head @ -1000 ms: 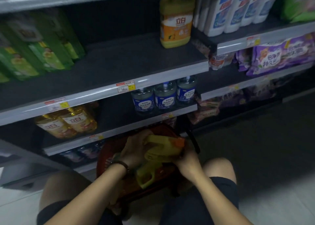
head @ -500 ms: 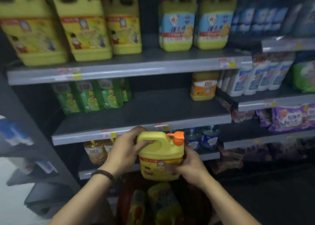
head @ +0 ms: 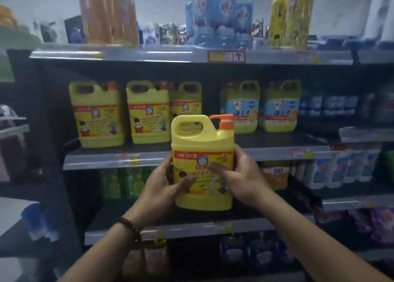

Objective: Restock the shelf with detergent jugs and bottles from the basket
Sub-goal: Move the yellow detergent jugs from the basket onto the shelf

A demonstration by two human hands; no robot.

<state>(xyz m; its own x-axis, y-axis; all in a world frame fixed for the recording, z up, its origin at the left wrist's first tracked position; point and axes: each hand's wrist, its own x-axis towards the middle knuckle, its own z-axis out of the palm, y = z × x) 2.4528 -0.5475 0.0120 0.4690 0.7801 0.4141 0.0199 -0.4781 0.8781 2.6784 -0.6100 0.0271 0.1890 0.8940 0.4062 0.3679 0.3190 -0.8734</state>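
I hold a yellow detergent jug [head: 201, 145] with an orange pump cap upright in front of the shelves. My left hand [head: 162, 185] grips its left side and my right hand [head: 243, 179] grips its right side. Behind it runs the grey shelf [head: 266, 152] where three matching yellow jugs [head: 147, 113] stand at the left and two blue-labelled jugs [head: 260, 108] at the right, with a gap between them. The basket is out of view.
Tall orange, blue and yellow bottles [head: 221, 15] stand on the top shelf. Green bottles [head: 123, 181] and an orange-labelled jug [head: 275, 175] sit on the shelf below. White and blue bottles [head: 341, 168] fill the unit to the right. A dark side panel [head: 42, 132] borders the left.
I lifted the yellow jug out of the basket and up to the level of the shelf with the yellow jugs. My view rose from the basket to the upper shelves.
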